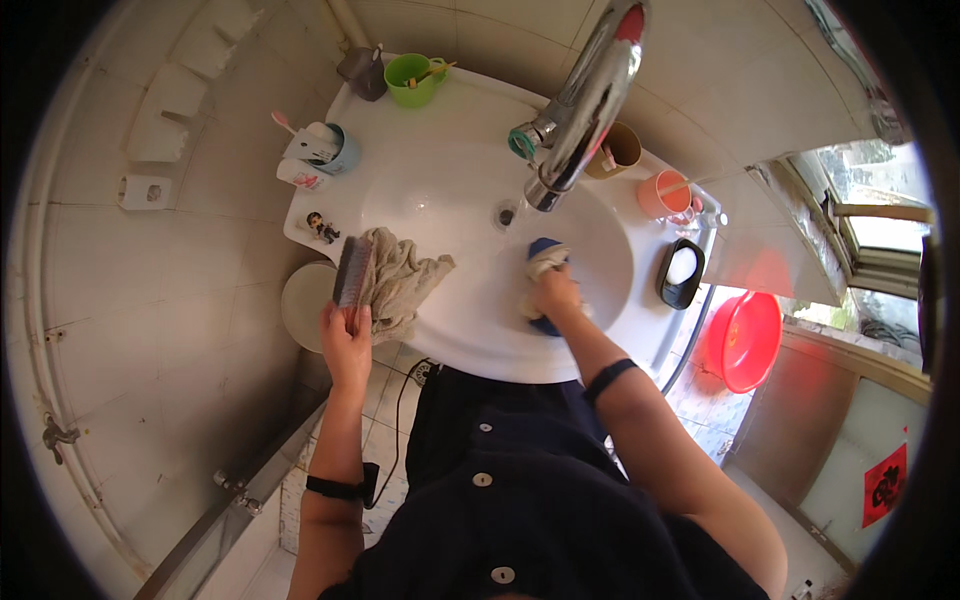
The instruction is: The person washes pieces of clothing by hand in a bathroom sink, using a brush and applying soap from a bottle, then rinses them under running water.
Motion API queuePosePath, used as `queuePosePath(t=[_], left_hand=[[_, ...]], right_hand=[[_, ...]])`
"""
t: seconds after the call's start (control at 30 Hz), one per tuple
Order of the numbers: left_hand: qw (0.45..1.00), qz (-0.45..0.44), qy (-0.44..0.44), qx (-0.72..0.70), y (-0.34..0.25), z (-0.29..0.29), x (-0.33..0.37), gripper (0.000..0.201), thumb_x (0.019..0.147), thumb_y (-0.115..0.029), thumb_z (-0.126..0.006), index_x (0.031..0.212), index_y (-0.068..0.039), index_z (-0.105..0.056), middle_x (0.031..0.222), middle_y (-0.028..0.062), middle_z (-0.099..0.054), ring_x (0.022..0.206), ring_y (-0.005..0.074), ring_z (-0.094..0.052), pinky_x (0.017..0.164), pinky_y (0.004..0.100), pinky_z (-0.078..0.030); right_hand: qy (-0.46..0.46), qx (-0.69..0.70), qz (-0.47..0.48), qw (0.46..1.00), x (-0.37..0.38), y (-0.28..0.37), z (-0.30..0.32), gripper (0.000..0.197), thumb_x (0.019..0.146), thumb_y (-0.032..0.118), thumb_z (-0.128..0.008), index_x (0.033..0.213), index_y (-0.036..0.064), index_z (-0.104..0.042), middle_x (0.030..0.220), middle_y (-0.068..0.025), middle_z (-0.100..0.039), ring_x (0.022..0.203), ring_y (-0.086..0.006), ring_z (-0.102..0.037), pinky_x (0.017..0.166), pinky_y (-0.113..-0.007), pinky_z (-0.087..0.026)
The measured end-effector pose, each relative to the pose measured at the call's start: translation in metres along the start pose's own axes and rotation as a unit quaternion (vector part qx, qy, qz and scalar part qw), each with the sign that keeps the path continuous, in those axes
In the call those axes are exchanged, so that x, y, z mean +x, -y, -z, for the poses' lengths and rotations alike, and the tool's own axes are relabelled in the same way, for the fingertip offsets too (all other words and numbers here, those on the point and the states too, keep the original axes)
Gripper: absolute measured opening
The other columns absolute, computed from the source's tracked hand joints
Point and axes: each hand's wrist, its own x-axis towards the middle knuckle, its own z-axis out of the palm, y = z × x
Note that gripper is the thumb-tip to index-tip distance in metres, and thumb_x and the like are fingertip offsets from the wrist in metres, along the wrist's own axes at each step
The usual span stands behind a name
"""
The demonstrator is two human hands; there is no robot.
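Left fingers (363, 320) clasp a brush (352, 270), right fingers (546, 288) a blue item (543, 244) in the basin (460, 290).

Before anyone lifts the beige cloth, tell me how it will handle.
The beige cloth will likely be floppy, given its crumpled folds. It probably won't roll, lying in an irregular heap. It may catch on the brush held beside it.
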Motion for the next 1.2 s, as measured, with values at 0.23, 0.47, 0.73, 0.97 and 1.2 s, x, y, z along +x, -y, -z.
queuePosePath(t=[0.23,0.47,0.73,0.97,1.2], left_hand=[[0.975,0.043,0.121,0.182,-0.033,-0.028,0.014,0.077,0.064,-0.032,-0.078,0.127,-0.008,-0.04,0.128,0.0278,-0.038,0.1,0.0399,-0.054,0.083,0.0415,-0.047],[0.94,0.168,0.22,0.201,-0.027,-0.015,0.026,0.075,0.059,-0.019,-0.075,0.126,-0.008,-0.043,0.113,0.0192,-0.057,0.096,0.0324,-0.06,0.08,0.038,-0.048],[0.904,0.236,0.047,-0.354,-0.027,0.104,0.01,0.056,0.06,0.0,-0.064,0.114,0.004,-0.05,0.102,0.0114,-0.06,0.093,0.0196,-0.059,0.082,0.0291,-0.046],[0.89,0.213,0.053,-0.399,0.009,0.172,0.037,0.063,0.056,0.006,-0.06,0.117,0.004,-0.048,0.108,0.0118,-0.057,0.098,0.021,-0.057,0.087,0.0311,-0.044],[0.93,0.133,0.174,-0.296,0.106,0.215,0.054,0.062,0.055,0.0,-0.063,0.115,0.006,-0.049,0.103,0.0099,-0.059,0.094,0.0186,-0.058,0.086,0.0308,-0.044]], right_hand=[[0.048,0.051,0.126,0.99,0.011,0.089,-0.027,0.038,0.074,0.021,-0.055,0.107,0.0038,-0.059,0.117,-0.0221,-0.051,0.103,-0.0393,-0.055,0.088,-0.042,-0.046],[0.179,0.074,0.251,0.948,-0.054,0.059,0.008,0.042,0.071,0.018,-0.055,0.107,-0.002,-0.055,0.113,-0.0246,-0.053,0.101,-0.0406,-0.053,0.087,-0.044,-0.044],[0.074,0.086,0.369,0.922,-0.073,0.142,-0.004,0.051,0.068,0.017,-0.062,0.116,0.0111,-0.048,0.118,-0.0236,-0.042,0.097,-0.0417,-0.053,0.083,-0.045,-0.047],[-0.109,0.155,0.135,0.972,0.047,0.24,0.002,0.047,0.072,0.015,-0.054,0.118,0.0113,-0.048,0.117,-0.0223,-0.047,0.099,-0.0416,-0.054,0.085,-0.046,-0.046],[-0.198,0.06,0.197,0.958,-0.07,0.237,-0.007,0.046,0.067,0.006,-0.056,0.112,0.015,-0.055,0.12,-0.0212,-0.047,0.097,-0.0415,-0.054,0.079,-0.047,-0.048]])
